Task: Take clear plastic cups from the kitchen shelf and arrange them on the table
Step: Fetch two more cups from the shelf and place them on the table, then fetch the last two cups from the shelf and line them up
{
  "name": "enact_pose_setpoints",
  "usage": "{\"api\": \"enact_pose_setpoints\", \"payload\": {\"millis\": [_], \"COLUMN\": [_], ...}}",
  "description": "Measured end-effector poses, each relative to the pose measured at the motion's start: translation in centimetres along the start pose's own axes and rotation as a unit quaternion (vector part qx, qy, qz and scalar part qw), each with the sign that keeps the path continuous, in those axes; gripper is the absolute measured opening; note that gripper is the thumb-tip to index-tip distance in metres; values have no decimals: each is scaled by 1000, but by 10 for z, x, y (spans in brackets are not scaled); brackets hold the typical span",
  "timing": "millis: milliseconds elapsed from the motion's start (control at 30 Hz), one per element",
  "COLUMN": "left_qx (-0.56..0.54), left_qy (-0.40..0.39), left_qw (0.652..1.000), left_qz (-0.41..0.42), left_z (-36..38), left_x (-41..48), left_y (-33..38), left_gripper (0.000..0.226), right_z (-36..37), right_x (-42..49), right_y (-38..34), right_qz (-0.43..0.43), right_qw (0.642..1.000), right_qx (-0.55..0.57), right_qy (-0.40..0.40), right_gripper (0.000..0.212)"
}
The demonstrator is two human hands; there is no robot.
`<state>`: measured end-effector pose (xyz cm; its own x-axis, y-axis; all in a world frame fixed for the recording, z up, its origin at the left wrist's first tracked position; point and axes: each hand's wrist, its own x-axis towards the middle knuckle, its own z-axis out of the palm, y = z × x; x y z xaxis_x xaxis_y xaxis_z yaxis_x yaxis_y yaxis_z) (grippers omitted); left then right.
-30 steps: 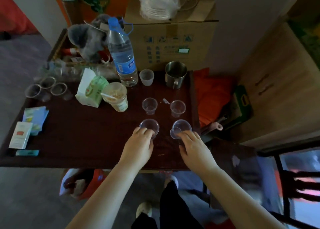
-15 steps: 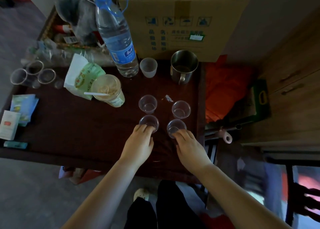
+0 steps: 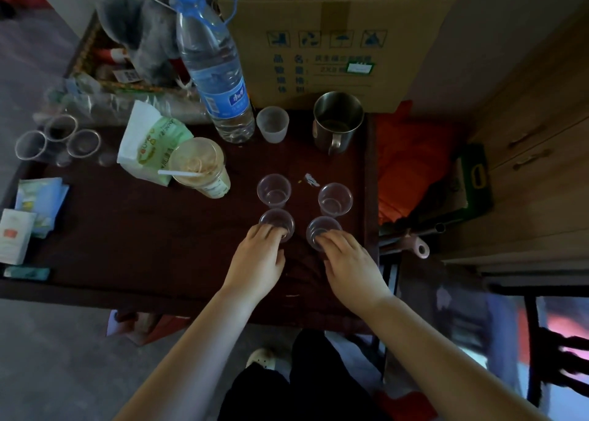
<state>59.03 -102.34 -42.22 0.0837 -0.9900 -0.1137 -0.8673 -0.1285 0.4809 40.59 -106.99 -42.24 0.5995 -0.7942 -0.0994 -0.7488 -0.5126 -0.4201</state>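
Several small clear plastic cups stand upright in a square on the dark table (image 3: pixel 134 229). My left hand (image 3: pixel 256 258) grips the near left cup (image 3: pixel 276 221) from its near side, fingertips on the rim. My right hand (image 3: pixel 349 261) holds the near right cup (image 3: pixel 322 227) the same way. Just behind them stand the far left cup (image 3: pixel 274 191) and the far right cup (image 3: pixel 334 199), untouched. Three more clear cups (image 3: pixel 59 138) sit at the table's far left corner.
A water bottle (image 3: pixel 213 66), a frosted cup (image 3: pixel 272 124), a steel mug (image 3: pixel 336 121), a lidded drink cup (image 3: pixel 200 167) and a tissue pack (image 3: pixel 148 140) crowd the back. A cardboard box (image 3: pixel 334 34) stands behind. Paper packets (image 3: pixel 28 213) lie left; a wooden cabinet (image 3: pixel 529 152) is right.
The view has tilted down and closer to the table. Both hands stay on the two near cups, which have shifted slightly toward the far pair.
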Motion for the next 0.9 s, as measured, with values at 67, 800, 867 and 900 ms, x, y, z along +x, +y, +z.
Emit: {"api": "enact_pose_setpoints", "payload": {"millis": [67,800,867,900], "left_qx": [-11,-16,-25,-29], "left_qy": [-2,42,39,36], "left_qw": [1000,906,880,866], "left_qz": [8,420,473,497], "left_z": [-6,-189,-199,-203], "left_x": [-6,-98,-116,-127], "left_y": [-4,95,129,146], "left_gripper": [37,39,41,43], "right_z": [-4,-131,-148,-156], "right_x": [-4,-177,-212,-231], "right_y": [-7,-207,-220,-226], "right_qz": [18,261,289,303], "right_qw": [1000,887,864,854], "right_qx": [-3,-100,-120,-128], "right_qy": [17,368,394,404], "right_gripper": [46,37,39,41]}}
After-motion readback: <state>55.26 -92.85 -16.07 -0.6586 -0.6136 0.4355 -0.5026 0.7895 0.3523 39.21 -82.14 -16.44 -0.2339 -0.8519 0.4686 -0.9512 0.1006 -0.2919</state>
